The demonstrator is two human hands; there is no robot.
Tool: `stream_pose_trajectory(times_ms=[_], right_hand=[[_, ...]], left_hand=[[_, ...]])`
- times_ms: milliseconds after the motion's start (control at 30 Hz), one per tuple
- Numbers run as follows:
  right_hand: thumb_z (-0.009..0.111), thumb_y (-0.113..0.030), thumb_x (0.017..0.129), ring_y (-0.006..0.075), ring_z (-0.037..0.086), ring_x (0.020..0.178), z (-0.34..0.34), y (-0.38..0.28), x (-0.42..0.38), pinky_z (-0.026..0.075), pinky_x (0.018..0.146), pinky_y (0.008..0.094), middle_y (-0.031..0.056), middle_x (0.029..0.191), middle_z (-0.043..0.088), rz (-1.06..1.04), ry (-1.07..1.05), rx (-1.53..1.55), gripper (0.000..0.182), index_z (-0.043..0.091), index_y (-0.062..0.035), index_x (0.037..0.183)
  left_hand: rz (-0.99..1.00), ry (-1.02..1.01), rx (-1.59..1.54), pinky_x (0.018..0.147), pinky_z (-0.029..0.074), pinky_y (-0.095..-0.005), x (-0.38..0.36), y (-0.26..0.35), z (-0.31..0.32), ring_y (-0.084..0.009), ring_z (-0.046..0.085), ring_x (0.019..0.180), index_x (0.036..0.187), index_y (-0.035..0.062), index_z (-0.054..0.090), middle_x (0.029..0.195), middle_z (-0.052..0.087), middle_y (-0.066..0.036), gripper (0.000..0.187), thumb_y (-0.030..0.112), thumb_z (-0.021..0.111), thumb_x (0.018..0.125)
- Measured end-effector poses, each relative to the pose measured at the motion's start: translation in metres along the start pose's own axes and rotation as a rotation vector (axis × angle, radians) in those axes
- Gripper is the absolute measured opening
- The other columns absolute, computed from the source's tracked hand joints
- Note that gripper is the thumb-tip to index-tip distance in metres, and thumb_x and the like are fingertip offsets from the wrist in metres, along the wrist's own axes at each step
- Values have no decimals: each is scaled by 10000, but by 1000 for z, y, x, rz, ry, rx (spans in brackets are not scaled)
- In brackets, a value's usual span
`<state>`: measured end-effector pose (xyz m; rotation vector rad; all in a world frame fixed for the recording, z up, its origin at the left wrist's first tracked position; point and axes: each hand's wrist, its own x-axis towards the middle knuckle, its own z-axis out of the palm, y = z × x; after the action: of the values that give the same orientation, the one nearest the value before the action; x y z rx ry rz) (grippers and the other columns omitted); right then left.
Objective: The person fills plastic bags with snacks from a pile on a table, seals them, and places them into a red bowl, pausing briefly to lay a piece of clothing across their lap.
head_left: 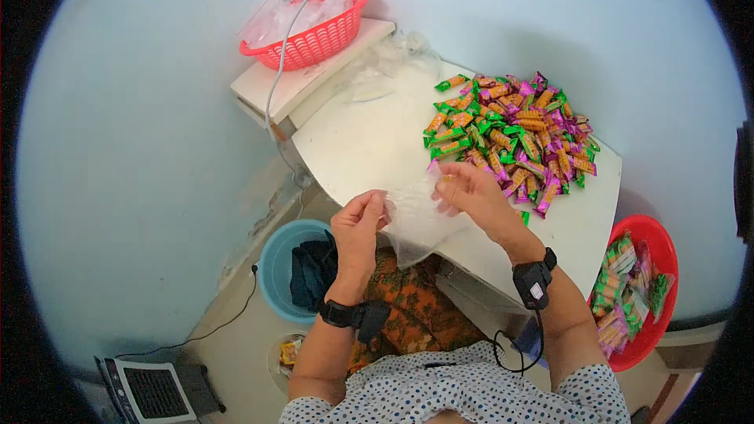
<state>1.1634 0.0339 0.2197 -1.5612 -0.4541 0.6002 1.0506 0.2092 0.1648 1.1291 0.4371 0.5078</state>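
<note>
A clear plastic bag (416, 224) hangs at the table's near edge, its upper side pinched in my left hand (360, 228). My right hand (477, 198) is closed at the bag's other side, fingers bent around a small wrapped snack packet; only its pink end (434, 166) and a bit of orange show. Just beyond my right hand lies a large heap of wrapped snack packets (518, 129), green and purple with orange middles. Both wrists wear black straps with small devices.
The white table (345, 141) holds the heap and some loose clear bags (393, 63). A red basket (314, 43) of clear bags stands on a raised white shelf. At right is a red tub (664, 267) with filled bags; at left, a blue basin (271, 275) with dark cloth.
</note>
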Motion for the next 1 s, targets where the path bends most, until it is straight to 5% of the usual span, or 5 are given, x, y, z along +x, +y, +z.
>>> stream_pose_trajectory(times_ms=[267,467,700,900,1000], right_hand=[[704,-165,892,104,625,714,-21,26,6,505,658,242,21,838,647,6,-310,-305,207,640,-8,1011],[684,-106,890,117,644,667,-17,26,6,540,611,255,28,808,640,52,-19,54,138,636,-1,965],[685,-130,908,109,625,682,-9,41,12,509,607,255,36,837,645,-66,70,165,263,612,17,1114],[685,-82,890,128,632,786,-2,39,6,520,717,259,68,929,636,71,-24,147,498,467,21,1325],[668,-22,871,141,637,797,-1,53,7,526,745,261,81,925,634,-92,-75,34,480,474,33,1307]], left_hand=[[51,87,64,659,542,-264,12,6,2,-120,654,754,1064,-2,691,902,697,-46,218,184,629,970],[201,38,219,615,526,-254,30,4,-21,-114,653,717,1100,-16,678,844,703,-58,216,137,577,987],[211,40,280,579,511,-248,40,-2,-25,-106,621,667,1112,-6,668,832,693,-64,216,107,520,1003],[178,92,165,604,502,-252,59,-17,-30,-118,621,695,1160,5,636,856,678,-58,226,103,505,1003],[164,137,114,602,480,-243,65,-21,-31,-104,590,670,1154,-1,631,824,655,-41,220,89,494,1006]])
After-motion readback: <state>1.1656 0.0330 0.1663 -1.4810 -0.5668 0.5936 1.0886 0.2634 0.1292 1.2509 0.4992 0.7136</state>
